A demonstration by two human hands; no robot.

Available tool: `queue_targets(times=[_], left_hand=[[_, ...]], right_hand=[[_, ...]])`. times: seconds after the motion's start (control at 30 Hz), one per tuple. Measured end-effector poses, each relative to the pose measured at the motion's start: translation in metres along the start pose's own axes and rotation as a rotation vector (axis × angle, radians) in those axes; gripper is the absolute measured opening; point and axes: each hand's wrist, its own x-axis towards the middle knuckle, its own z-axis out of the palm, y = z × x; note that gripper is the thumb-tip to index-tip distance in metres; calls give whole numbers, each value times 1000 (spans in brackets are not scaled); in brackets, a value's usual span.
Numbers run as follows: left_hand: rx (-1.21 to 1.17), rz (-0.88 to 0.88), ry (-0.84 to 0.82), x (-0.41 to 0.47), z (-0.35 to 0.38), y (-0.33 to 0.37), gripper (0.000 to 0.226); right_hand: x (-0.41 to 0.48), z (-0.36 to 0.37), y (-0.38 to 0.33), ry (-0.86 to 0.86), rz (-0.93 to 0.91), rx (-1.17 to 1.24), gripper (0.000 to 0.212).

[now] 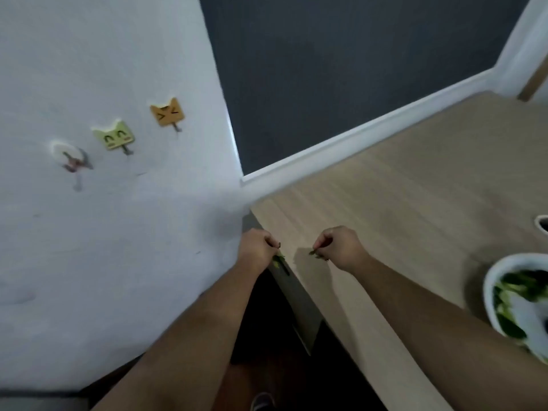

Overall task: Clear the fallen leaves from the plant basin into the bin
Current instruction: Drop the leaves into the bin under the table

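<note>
Near right, white plant basin (519, 257) holding greenery (516, 287). Further out, left hand (259, 250) and right hand (341, 247) apart, each pinching leaf scraps (278, 260) at the table (385, 203) edge: likely the carrying step. Next, find the bin, not in view, and drop them in.

White basin (492, 280) with green leaves (516, 284); orange and green cat hooks (167, 115)

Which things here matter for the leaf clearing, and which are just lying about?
Job: left hand gripping a leaf; right hand pinching a leaf bit; basin. Bin not in view.
Idle: orange hook; green hook; round hook; table; shoe.
</note>
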Motion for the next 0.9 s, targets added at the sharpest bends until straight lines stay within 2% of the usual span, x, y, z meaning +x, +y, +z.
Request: queue_targets(times=[0.1, 0.23, 0.37, 0.5, 0.63, 0.77, 0.9], left_hand=[[20, -87, 0, 16, -28, -55, 9], [31, -201, 3, 44, -49, -137, 6], [-24, -347, -32, 57, -29, -213, 8], [-55, -419, -63, 68, 3, -268, 8], [-148, -493, -33, 86, 26, -290, 7], [-87, -477, -82, 95, 37, -294, 31], [-72, -479, -158, 93, 26, -284, 38]], right_hand=[[26, 51, -38, -61, -56, -56, 10], [66, 130, -67, -156, -66, -130, 10], [100, 197, -57, -231, -6, -174, 11], [130, 254, -29, -236, 39, -195, 11], [153, 285, -1, -244, 68, -196, 11], [161, 294, 15, -342, 63, -199, 22], [159, 281, 13, -361, 60, -196, 20]])
